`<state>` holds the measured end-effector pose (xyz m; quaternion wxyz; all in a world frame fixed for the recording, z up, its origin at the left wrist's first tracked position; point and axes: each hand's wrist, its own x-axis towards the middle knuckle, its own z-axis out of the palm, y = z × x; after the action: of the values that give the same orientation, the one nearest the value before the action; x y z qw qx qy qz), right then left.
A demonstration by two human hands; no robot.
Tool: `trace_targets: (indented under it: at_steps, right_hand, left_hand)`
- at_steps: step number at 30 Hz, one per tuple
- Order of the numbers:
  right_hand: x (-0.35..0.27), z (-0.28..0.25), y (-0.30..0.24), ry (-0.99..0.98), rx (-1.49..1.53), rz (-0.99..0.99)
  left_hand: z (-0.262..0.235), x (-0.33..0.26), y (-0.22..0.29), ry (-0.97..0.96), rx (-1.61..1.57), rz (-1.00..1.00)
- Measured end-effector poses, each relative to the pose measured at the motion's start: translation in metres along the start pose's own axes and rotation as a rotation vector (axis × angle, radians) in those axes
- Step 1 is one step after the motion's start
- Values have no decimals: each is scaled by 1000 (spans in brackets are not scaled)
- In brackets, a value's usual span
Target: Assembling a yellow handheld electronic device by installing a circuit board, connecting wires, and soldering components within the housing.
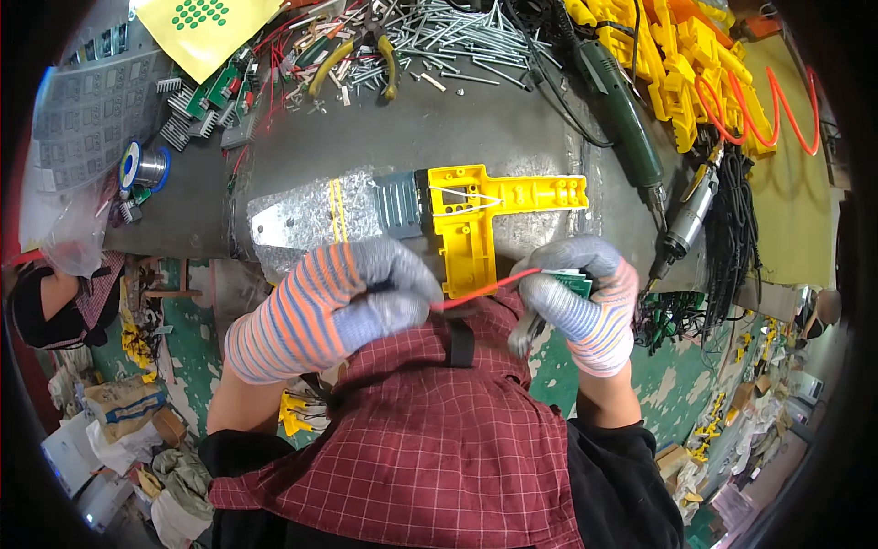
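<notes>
At the far left, a translucent plastic sheet (96, 119) lies near a round solder spool (146, 168) with shiny wire and a blue-rimmed flange. Beside them sit finned metal heat sinks (176, 131). On the dark, smooth bench (320, 137), crinkled clear wrap (306, 215) covers a flat, tapering piece. Below it, the left hand (334, 306), in a striped knit glove with grey coating, has its fingers drawn together on the end of a thin red wire (489, 287). Behind the wire lies a hard yellow plastic shell (468, 233), T-shaped, open and ribbed, with white cords across it. The wire runs to a small green circuit board (574, 284), pinched between the thumb and fingers of the gloved right hand (590, 297), before the checked cloth apron (439, 430). Farther right rests a dark green, cylindrical power screwdriver (626, 128).
</notes>
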<state>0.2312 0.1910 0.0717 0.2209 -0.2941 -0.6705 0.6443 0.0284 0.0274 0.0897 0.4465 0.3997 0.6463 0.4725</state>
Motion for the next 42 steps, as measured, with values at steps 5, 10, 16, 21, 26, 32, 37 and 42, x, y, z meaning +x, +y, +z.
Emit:
trace_targets:
  at_steps: [5, 10, 16, 21, 26, 32, 37, 42]
  right_hand:
    - [-7, 0, 10, -27, 134, 169]
    - [-8, -28, -3, 169, -166, -140]
    - [3, -55, -14, 208, -390, -162]
    - [16, -55, -4, 220, -440, -251]
    - [24, -51, -2, 160, -452, -212]
    - [35, -51, 3, 42, -540, -447]
    - [26, -18, -1, 252, -182, -53]
    - [18, 3, 10, 261, 370, 260]
  left_hand:
    - [-1, 3, -4, -86, 141, 30]
    - [9, 33, -10, 217, 342, 321]
    - [22, 65, -42, 243, 1005, 430]
    - [31, 70, -44, 299, 1049, 357]
    - [27, 70, -45, 255, 913, 324]
    - [18, 52, -24, 247, 929, 413]
    - [23, 50, -34, 416, 959, 541]
    - [33, 41, -34, 518, 950, 476]
